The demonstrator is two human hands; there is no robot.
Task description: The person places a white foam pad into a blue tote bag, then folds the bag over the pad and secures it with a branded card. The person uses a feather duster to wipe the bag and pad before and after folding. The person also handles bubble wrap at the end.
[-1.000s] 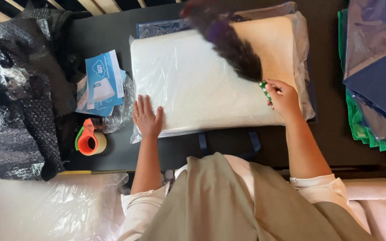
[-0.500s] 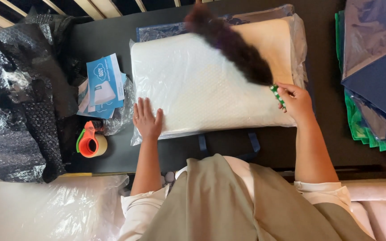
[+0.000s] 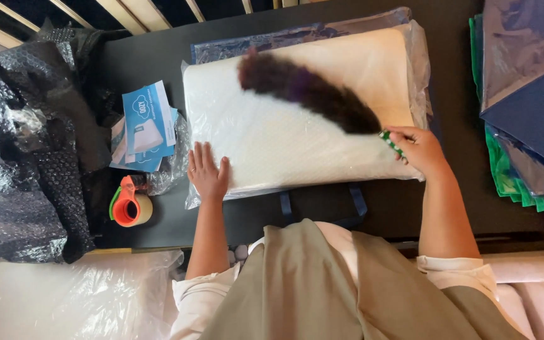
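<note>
Dark feathers of the duster (image 3: 310, 93) are lying across the plastic-wrapped pillow (image 3: 284, 135) on the bench (image 3: 158, 214); my right hand (image 3: 418, 150) is gripping its green handle closed, my left hand (image 3: 208, 171) is pressing flat and open, steadying the near-left corner.

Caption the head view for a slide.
Right hand sweeps a dark feather duster over a plastic-wrapped pillow; left hand steadies it.

Dark feather duster (image 3: 310, 92) — across plastic-wrapped pillow (image 3: 272, 138)
</note>
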